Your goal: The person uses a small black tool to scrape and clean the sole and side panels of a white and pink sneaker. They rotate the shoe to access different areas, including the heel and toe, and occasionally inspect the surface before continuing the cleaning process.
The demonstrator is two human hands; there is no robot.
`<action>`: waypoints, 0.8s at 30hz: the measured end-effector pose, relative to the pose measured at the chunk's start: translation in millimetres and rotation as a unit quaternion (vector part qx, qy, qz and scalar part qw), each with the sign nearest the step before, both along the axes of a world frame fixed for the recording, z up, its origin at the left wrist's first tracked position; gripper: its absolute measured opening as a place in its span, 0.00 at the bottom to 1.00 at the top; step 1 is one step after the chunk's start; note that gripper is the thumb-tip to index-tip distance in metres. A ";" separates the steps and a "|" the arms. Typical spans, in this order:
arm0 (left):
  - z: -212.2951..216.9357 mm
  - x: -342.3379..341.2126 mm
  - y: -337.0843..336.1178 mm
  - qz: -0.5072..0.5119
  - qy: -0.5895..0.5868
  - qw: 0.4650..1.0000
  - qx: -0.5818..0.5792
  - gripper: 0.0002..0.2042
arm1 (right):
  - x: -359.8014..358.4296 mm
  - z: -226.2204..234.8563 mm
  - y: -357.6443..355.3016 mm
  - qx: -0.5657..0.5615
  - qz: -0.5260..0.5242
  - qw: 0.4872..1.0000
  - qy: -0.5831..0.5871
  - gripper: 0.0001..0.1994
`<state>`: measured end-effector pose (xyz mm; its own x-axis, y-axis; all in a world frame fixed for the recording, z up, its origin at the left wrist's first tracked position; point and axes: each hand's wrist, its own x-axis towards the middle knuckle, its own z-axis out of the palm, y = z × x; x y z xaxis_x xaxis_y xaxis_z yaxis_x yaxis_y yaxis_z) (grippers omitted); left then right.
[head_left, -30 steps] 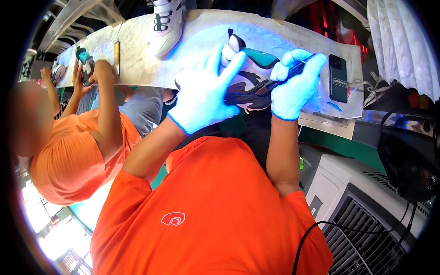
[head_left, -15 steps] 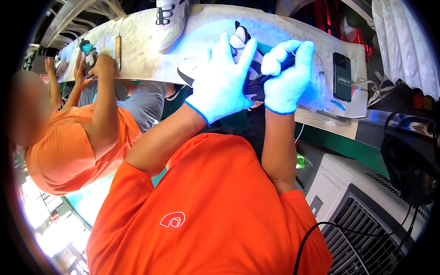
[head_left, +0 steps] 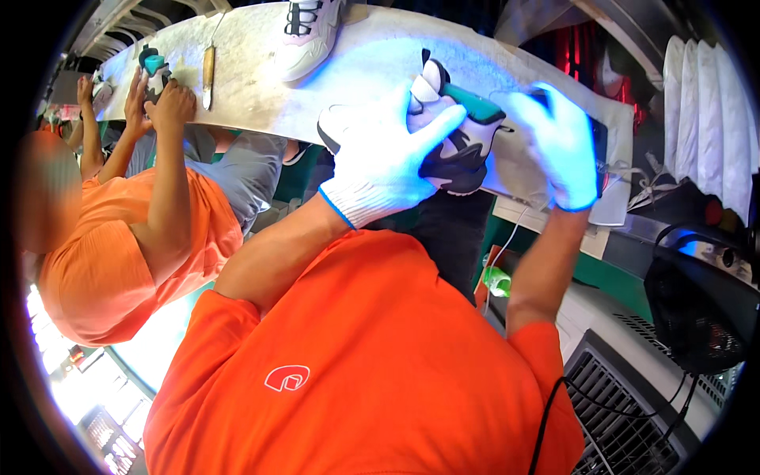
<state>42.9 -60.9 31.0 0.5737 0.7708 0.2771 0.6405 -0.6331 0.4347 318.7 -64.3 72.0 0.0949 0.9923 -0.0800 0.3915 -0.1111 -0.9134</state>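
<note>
My left hand (head_left: 384,162), in a white knitted glove lit blue, is closed over a white, grey and black sneaker (head_left: 467,146) with a green lining. The sneaker is at the bench's near edge, its collar to the right. Left of that hand shows a white, dark-edged piece (head_left: 329,131); I cannot tell if it is this sneaker's toe. My right hand (head_left: 558,146), gloved alike, is off the sneaker to its right, over a dark phone (head_left: 601,150). Motion smears its fingers, so any grip is unclear. A dark thing (head_left: 540,96) shows by its fingertips.
A white and pale pink sneaker (head_left: 311,51) stands farther back on the bench (head_left: 245,67). Left of it lies a wooden-handled tool (head_left: 208,71). A co-worker in orange (head_left: 158,229) handles another shoe (head_left: 156,67) at left. A grey slatted machine (head_left: 617,396) stands low right.
My right hand has moved right, away from the sneaker and toward the phone. The green lining is now uncovered. My left hand stays on the sneaker. The view has shifted slightly.
</note>
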 end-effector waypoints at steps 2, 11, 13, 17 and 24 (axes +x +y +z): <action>-1.9 1.0 0.1 0.002 -0.010 1.000 0.006 0.47 | 36.6 -19.1 -12.2 -0.053 -0.125 0.983 0.126 0.12; -4.1 3.6 1.9 -0.017 -0.024 0.998 0.052 0.46 | 1.1 -108.0 -48.7 0.210 -0.190 0.933 -0.222 0.42; -1.0 2.0 0.3 -0.018 -0.017 0.999 0.021 0.46 | -30.1 -98.1 -63.1 0.185 -0.145 0.968 0.087 0.54; -1.3 2.9 -6.2 -0.010 -0.015 0.999 0.045 0.46 | -62.3 -91.7 -75.0 0.043 -0.031 0.987 0.151 0.62; -25.8 1.3 -10.1 -0.021 -0.084 0.989 0.122 0.45 | -81.0 -67.4 -65.7 -0.031 -0.073 0.988 0.135 0.34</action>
<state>44.2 -71.0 5.1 0.5331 0.6460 0.5463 0.5433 -0.7564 0.3643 237.7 -130.0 4.7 0.2032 0.9622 -0.1814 0.1109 -0.2067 -0.9721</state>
